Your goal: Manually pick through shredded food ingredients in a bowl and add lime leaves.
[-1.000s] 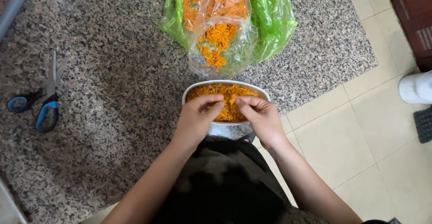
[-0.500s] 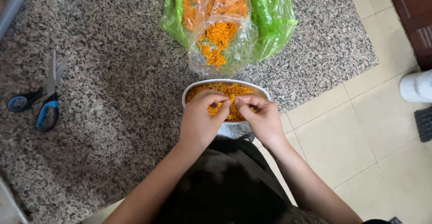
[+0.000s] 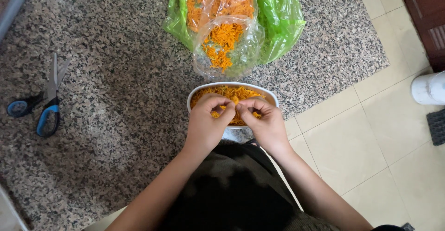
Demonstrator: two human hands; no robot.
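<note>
- Where the speckled grey granite counter (image 3: 116, 119) meets its near edge, a round white bowl (image 3: 273, 99) of orange shredded snack strands (image 3: 234, 93) sits, with the bowl's near side at that edge.
- The left hand (image 3: 206, 124) is curled over the near-left part of the bowl, its fingertips (image 3: 227, 108) pinched narrow on a small clump of the orange strands.
- The right hand (image 3: 264, 124) is curled over the near-right part of the bowl, its fingertips (image 3: 243, 109) likewise pinched narrow on strands; the two hands' fingertips meet, touching or nearly so, above the middle of the bowl.
- Just beyond the bowl, toward the far edge of the counter, lies an open clear plastic bag (image 3: 227, 41) holding more of the same orange strands, its mouth facing the bowl and almost touching the rim.
- That clear bag rests inside a crumpled bright green plastic bag (image 3: 278, 22), which spreads out on both sides of it.
- Well apart, near the left edge of the counter, lies a pair of blue-handled scissors (image 3: 44, 103) with the blades pointing toward the far edge.
- Beyond the counter's right edge is a pale tiled floor (image 3: 361, 143), with a white cylindrical container (image 3: 429, 88) and a dark mat (image 3: 437, 126) on it.
- A dark garment (image 3: 232, 189) covers the person's front, below the hands.
</note>
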